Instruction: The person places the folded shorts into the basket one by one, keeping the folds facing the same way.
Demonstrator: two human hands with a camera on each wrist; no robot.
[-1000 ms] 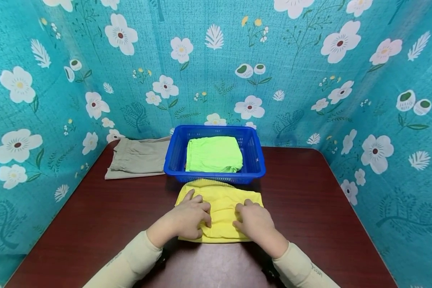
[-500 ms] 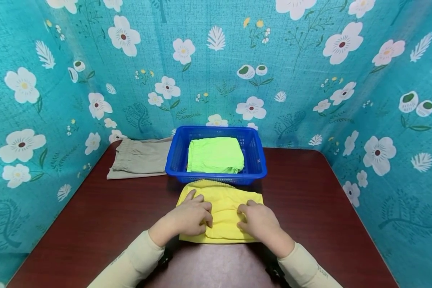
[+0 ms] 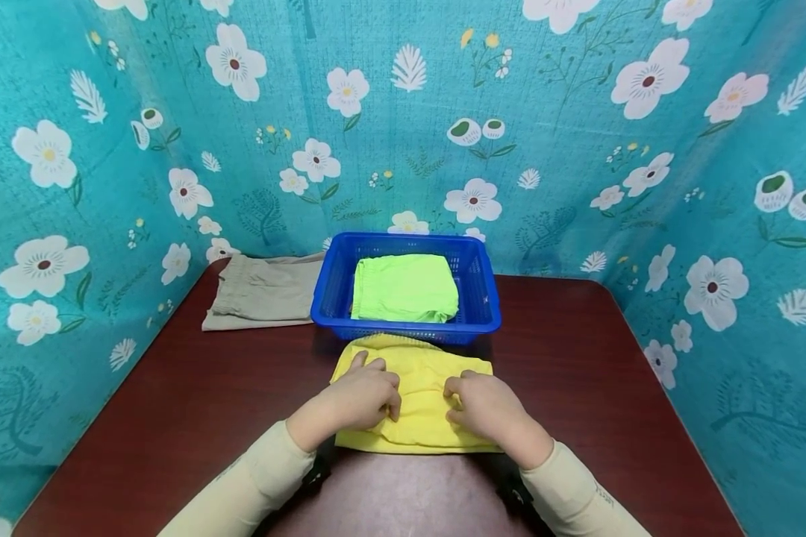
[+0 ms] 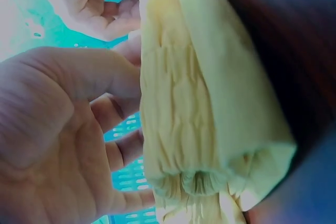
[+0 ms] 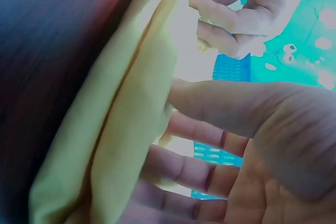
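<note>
Folded yellow pants (image 3: 419, 399) lie flat on the table in the head view, just in front of the blue basket. My left hand (image 3: 363, 395) rests on their left part, fingertips and thumb touching the cloth. On the right part lies my right hand (image 3: 490, 406), its fingers bent lightly against the fabric. A gathered waistband (image 4: 176, 114) and rolled layers show in the left wrist view. The right wrist view shows the layered folded edge (image 5: 126, 108) beside my loosely spread fingers (image 5: 194, 171). Some fingertips are hidden behind cloth.
The blue basket (image 3: 406, 327) stands at the back, with folded bright green pants (image 3: 406, 287) inside. Left of it lie grey pants (image 3: 269, 287), partly behind the basket. Flowered teal curtains (image 3: 403, 149) enclose the dark red table (image 3: 228, 403) at the back and sides.
My right hand has slid slightly right over the yellow pants. My left hand has drawn in a little, its thumb no longer showing at the front. The whole view has shifted slightly.
</note>
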